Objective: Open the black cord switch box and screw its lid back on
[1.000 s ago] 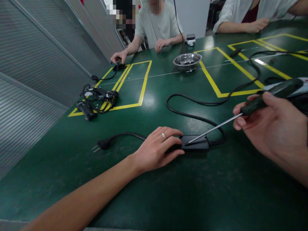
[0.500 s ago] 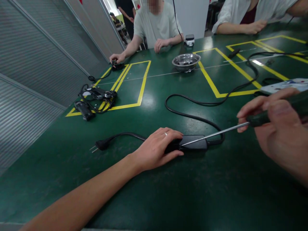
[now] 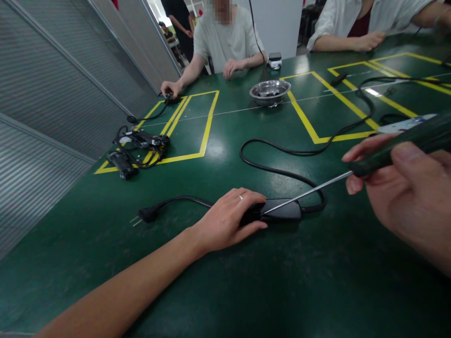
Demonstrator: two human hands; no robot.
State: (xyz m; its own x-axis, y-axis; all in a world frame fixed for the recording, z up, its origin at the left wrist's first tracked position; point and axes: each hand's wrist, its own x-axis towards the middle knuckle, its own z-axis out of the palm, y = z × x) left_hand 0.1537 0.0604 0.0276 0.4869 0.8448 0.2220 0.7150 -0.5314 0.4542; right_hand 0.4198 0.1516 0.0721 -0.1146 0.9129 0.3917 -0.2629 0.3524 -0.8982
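A black power adapter (image 3: 284,211) lies flat on the green table (image 3: 197,300). My left hand (image 3: 229,219) is closed around its left end, with thumb and fingers on opposite sides. In my right hand (image 3: 405,197) is a screwdriver (image 3: 382,155) with a dark handle, its long metal shaft slanting down to the left. The shaft's tip touches the adapter's top close to my left fingertips; the exact contact spot is too small to make out. A cord runs left from the adapter to a two-pin plug (image 3: 148,214), and another cable (image 3: 278,172) loops away on the right.
A metal bowl (image 3: 269,92) with dark bits inside stands further back. Tangled black cables and adapters (image 3: 141,141) lie at the left within yellow tape. Across the table, one person's hand (image 3: 171,89) rests on a black object; another person's forearm (image 3: 347,43) lies at the back right.
My right hand and the screwdriver handle have shifted slightly left, while the tip stays on the adapter. My left hand keeps its hold. The view has moved a little.
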